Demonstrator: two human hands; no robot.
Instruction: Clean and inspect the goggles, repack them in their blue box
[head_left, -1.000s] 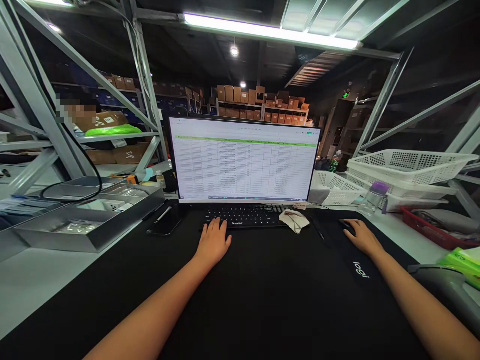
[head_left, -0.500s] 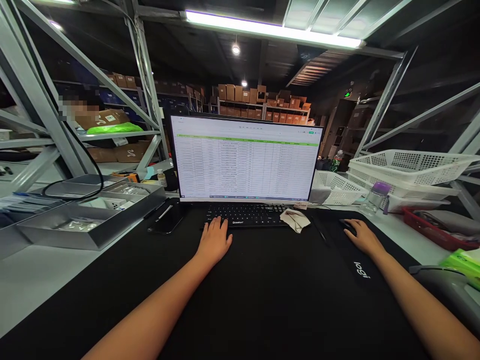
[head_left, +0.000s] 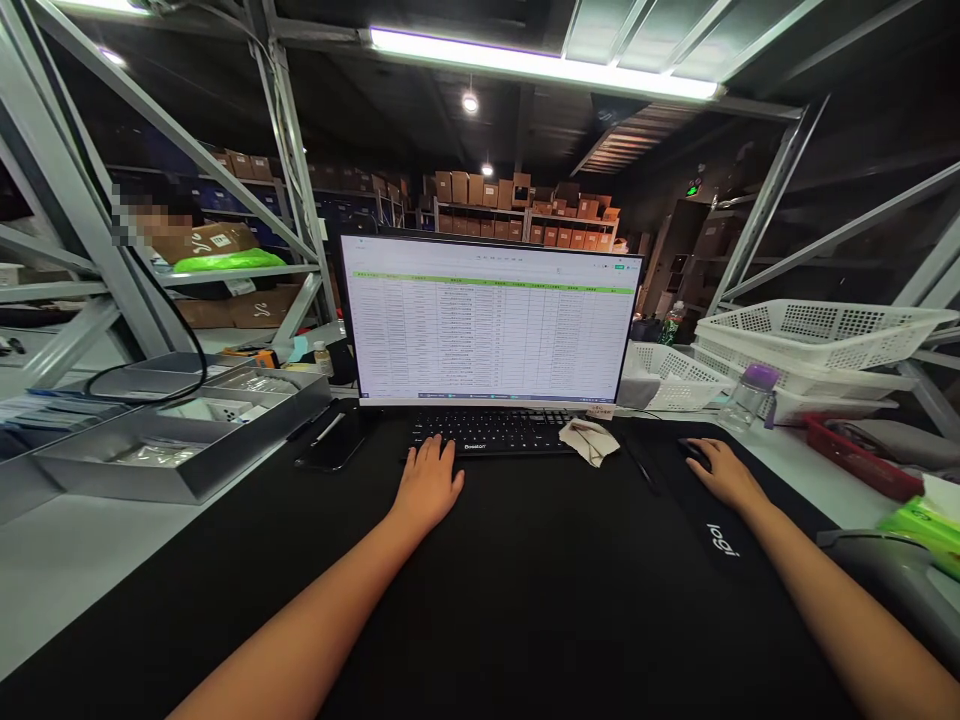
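Note:
My left hand (head_left: 427, 485) lies palm down with its fingers stretched over the left end of a black keyboard (head_left: 510, 432). The fingertips rest on the keys there. On the right, my right hand (head_left: 724, 472) is curled over a dark computer mouse (head_left: 696, 455), which the fingers partly hide. The mouse sits on a black mouse pad (head_left: 686, 510) with a white logo. Behind the keyboard stands a monitor (head_left: 487, 330) showing a spreadsheet with a green header row. A crumpled pale cloth or tissue (head_left: 590, 441) covers part of the keyboard's right end.
A phone (head_left: 334, 440) lies left of the keyboard, near grey trays (head_left: 195, 475) with small packets. White baskets (head_left: 832, 345), a purple-lidded clear jar (head_left: 750, 395) and a red tray (head_left: 862, 465) stand right. A pen (head_left: 643, 468) lies beside the mouse pad. Another person is behind the left shelving.
Both hands stay where they were, on the keyboard and the mouse. Only the camera view has shifted very slightly.

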